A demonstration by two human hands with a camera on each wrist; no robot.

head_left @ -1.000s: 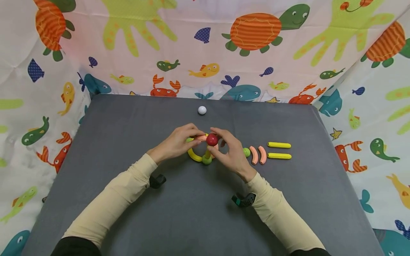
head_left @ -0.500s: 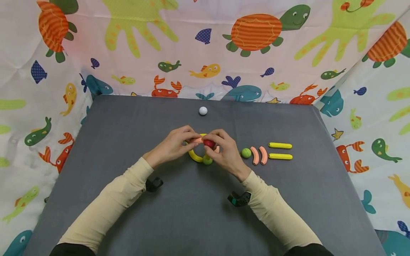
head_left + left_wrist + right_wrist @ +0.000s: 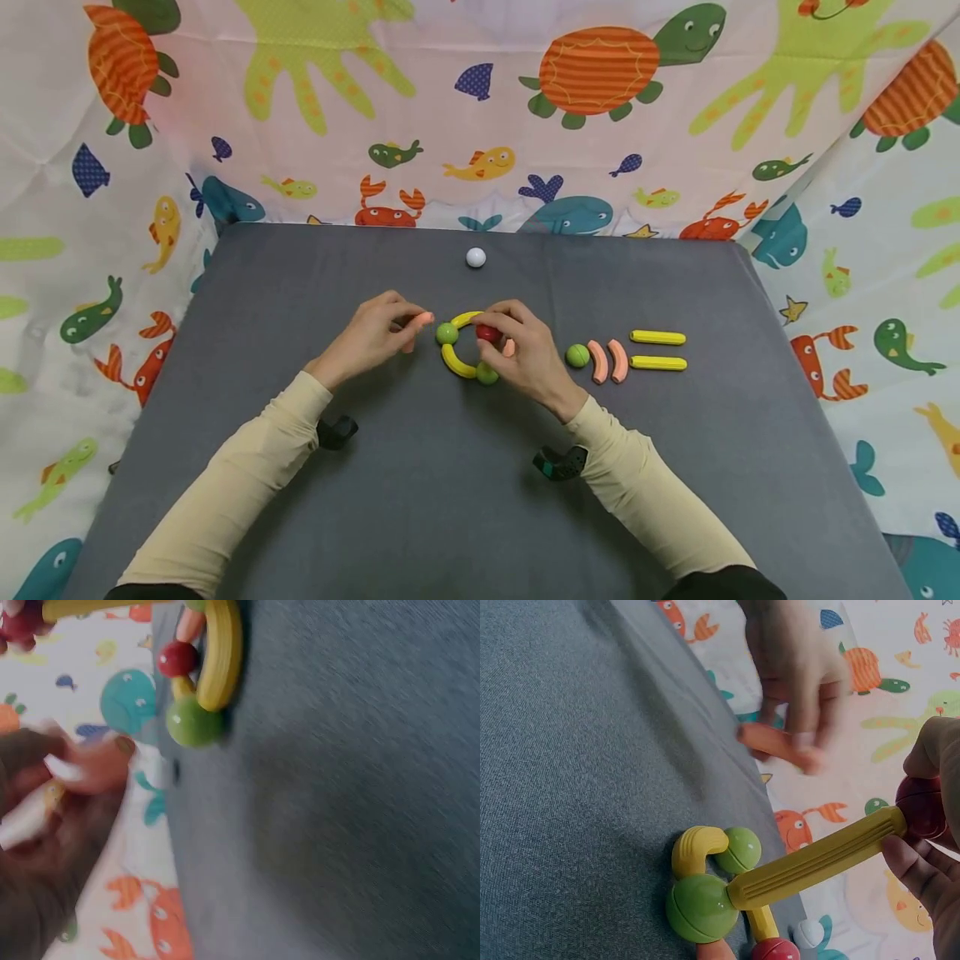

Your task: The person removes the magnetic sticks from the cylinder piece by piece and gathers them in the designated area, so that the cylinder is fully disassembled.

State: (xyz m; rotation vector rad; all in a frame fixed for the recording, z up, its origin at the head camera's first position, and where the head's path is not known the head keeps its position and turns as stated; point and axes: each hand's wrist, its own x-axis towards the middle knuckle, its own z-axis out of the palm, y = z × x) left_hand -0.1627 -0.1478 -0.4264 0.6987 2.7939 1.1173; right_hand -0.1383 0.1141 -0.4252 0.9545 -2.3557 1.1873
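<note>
the left arm, in a cream sleeve, reaches forward from the lower left, and the left hand (image 3: 372, 337) hangs over the table (image 3: 450, 500), left of the ring and apart from it. its thumb and fingertips are pressed together on a pink piece (image 3: 776, 744), pinching it with both ends sticking out; the other fingers are too blurred to tell how far they bend. the right arm comes in from the lower right, and the right hand (image 3: 528, 354) is bent in over the right side of the ring. its thumb and fingers pinch a red ball (image 3: 921, 802), with little gap beyond the ball itself. the ball sits on the upper end of a yellow stick (image 3: 817, 859), which rises from the near green ball (image 3: 701, 907). curved yellow pieces (image 3: 456, 364) join that one to the left green ball (image 3: 447, 333). right of the right hand lie a loose green ball (image 3: 577, 356), two curved pink pieces (image 3: 618, 361) and two loose sticks (image 3: 657, 337); a white ball (image 3: 476, 257) rests beyond the ring.
</note>
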